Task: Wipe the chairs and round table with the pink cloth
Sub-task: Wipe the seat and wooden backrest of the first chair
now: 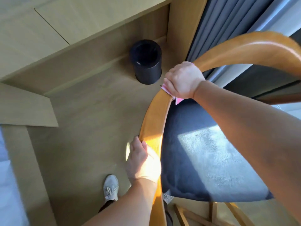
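Presently at work on a chair (254, 48); round table not in view. Found the right hand (182, 80) clamped over the chair's wooden rail (153, 118), fingers curled, with the pink cloth (178, 100) pressed beneath the palm and only a corner showing on the rail's inner side. Found the left hand (143, 162) lower along the same rail, fingers wrapped round its outer edge, apparently steadying. Inside the rail's curve, a dark seat cushion (203, 152); beyond the rail, on the floor, a black bin (147, 62).

Judged as to handling: cloth soft and light, liable to bunch or slide on the glossy curved wood, so best folded flat under the palm and pinched round the rail. Chair rigid but likely to shift under pressure, hence best held by the rail itself.
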Motion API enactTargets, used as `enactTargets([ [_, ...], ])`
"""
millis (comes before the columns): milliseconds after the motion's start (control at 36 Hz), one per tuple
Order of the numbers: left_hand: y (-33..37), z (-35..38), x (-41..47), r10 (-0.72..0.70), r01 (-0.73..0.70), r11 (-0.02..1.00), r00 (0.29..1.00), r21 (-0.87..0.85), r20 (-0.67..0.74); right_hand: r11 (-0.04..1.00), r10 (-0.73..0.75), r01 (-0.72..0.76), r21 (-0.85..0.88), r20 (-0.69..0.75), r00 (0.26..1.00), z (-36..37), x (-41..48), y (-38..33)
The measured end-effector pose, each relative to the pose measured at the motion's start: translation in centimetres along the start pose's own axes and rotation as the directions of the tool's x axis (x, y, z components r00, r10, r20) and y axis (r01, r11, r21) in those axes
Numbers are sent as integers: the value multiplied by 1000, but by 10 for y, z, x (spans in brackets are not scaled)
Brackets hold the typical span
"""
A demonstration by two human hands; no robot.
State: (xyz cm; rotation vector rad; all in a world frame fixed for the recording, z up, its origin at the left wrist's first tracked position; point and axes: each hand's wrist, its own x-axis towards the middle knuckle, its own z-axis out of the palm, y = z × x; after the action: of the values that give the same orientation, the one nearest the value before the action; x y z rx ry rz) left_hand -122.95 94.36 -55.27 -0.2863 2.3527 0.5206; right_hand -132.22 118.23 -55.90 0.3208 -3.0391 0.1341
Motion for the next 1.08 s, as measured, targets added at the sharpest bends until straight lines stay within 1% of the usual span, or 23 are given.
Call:
enactTargets([
  [83,5,-6,0,10,-12,999,999,37,39,1000,18,-18,10,-45,999,3,1,-1],
  [139,7,-10,-4,45,-47,997,998,60,33,1000,23,-23,6,-52,998,4,0,1],
  [194,6,-12,-12,103,-92,984,993,155,-63,1000,14,-13,16,-59,998,5,0,2],
  [222,7,-13,-13,147,-126,980,979,152,-138,1000,16,-15,22,-56,998,4,-1,1],
  [278,22,-12,-9,257,-236,966,927,108,-274,1000,24,-24,21,-42,999,3,0,0],
  [306,35,-11,-4,272,-261,962,912,76,-307,999,28,-28,20,-39,999,2,0,0],
  [361,69,-7,11,250,-252,967,922,30,-297,999,29,-28,28,-47,998,1,1,2],
  [389,82,-4,17,259,-260,965,918,36,-301,999,28,-26,34,-52,998,1,1,3],
  [472,100,6,31,336,-322,941,859,102,-386,999,20,-18,50,-54,998,5,-2,3],
  [528,98,10,35,328,-304,944,847,124,-418,999,6,-4,39,-43,999,7,-1,2],
  [611,97,11,35,319,-292,948,847,130,-424,1000,21,-21,-4,10,1000,1,1,6],
  [667,98,11,35,338,-308,941,845,139,-415,994,65,-62,-86,25,998,-4,0,16],
  [750,97,11,34,339,-309,941,844,139,-415,976,97,-93,-196,11,995,-15,-5,38],
  [806,96,11,34,340,-311,941,850,138,-402,965,111,-111,-238,-14,994,-21,-7,52],
  [972,97,10,34,325,-296,946,865,135,-381,944,175,-186,-273,-65,982,-30,-13,79],
  [1084,98,9,33,301,-274,954,878,126,-373,928,250,-274,-254,-122,960,-38,-21,95],
])
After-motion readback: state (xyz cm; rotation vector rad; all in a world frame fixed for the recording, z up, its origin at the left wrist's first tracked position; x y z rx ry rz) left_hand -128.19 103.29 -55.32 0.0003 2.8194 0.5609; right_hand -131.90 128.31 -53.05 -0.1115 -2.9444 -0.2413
